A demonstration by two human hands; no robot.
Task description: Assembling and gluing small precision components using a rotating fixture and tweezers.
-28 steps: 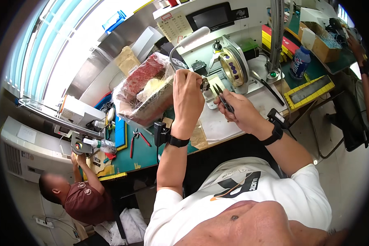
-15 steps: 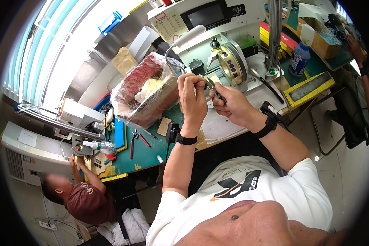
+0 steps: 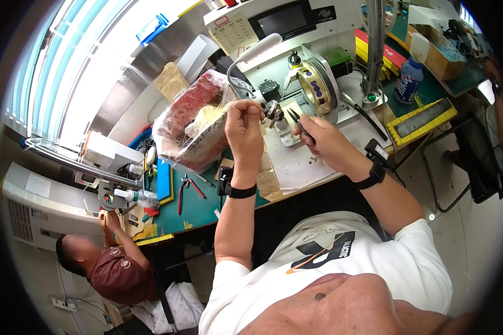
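My left hand (image 3: 245,125) is closed in a pinch, fingertips together beside a small metal fixture (image 3: 274,114) at the front of a bench machine (image 3: 274,53). What the pinch holds is too small to make out. My right hand (image 3: 327,139) grips a small dark hand tool with two pointed jaws (image 3: 294,115). Its jaws point up and away, to the right of the fixture and apart from my left hand. Behind my right hand stands a gold-coloured spool (image 3: 314,88) on the machine. A white sheet (image 3: 293,164) with small brown bits lies below my hands.
A plastic-lined box (image 3: 187,120) holding pale strands stands left of my hands. Red-handled pliers (image 3: 195,188) lie on the green mat (image 3: 176,215). A blue bottle (image 3: 409,81) and yellow-edged tray (image 3: 422,120) are at right. A co-worker (image 3: 112,268) sits at far left.
My hands have drawn apart: the left moved left, the right slightly right and down with the tool. The metal fixture between them now shows, and brown bits appear on the white sheet.
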